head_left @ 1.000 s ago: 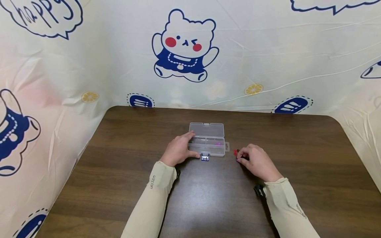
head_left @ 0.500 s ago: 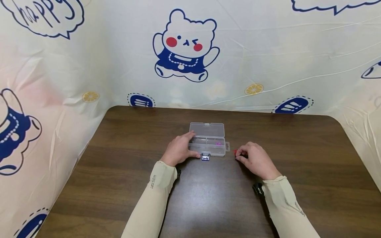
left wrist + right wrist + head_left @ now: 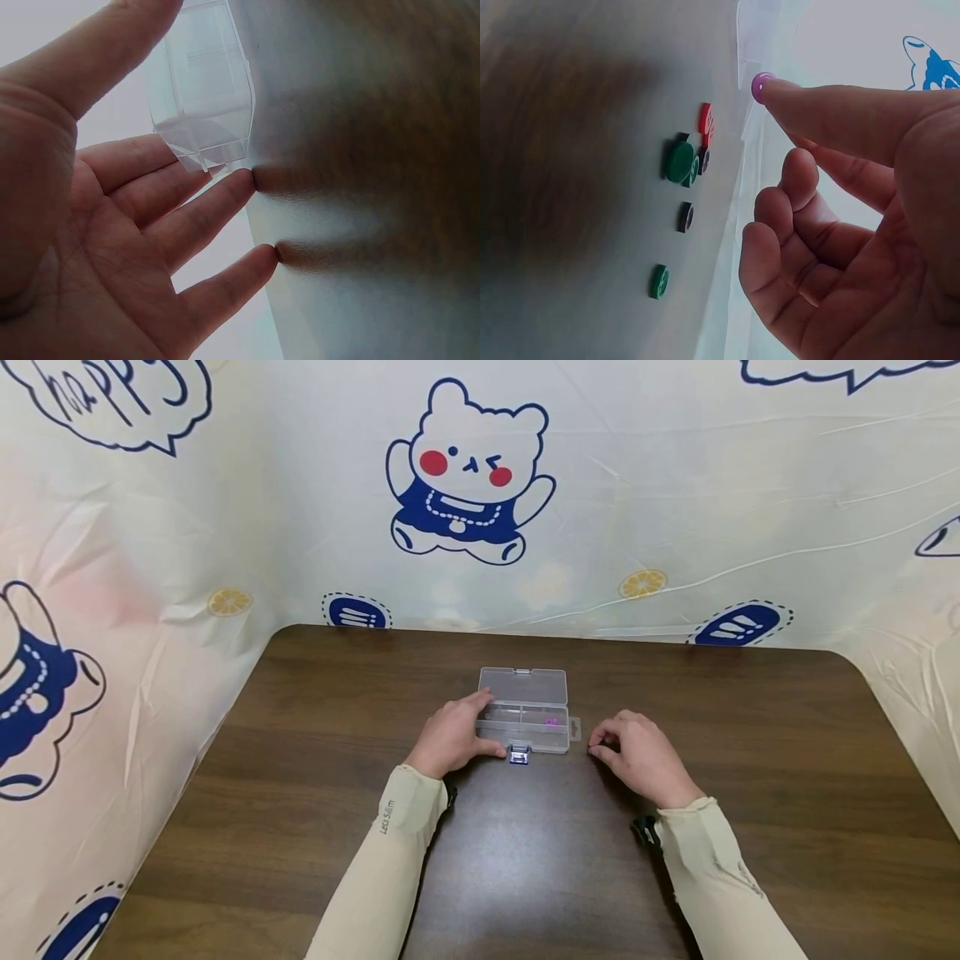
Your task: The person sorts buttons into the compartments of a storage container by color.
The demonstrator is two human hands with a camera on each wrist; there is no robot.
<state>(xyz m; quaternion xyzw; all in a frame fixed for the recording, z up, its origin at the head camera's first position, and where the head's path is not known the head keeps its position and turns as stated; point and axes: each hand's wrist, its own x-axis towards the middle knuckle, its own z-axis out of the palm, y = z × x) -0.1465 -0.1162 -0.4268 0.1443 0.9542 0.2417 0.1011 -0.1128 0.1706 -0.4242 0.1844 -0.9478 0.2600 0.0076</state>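
Table (image 3: 787,735): open box (image 3: 536,742), short of far edge's middle. Left hand (image 3: 452,737) spread wide at box's left end. Right hand (image 3: 642,758), near box's right end, pinches purple button (image 3: 760,86); loose buttons (image 3: 680,162) nearby. Step looks like loading box; next move likely wants leftward carry, clean release.

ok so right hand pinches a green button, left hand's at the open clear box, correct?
Colour's wrong: the right wrist view shows the right hand pinching a purple button. The left hand is at the open clear box, as you say.
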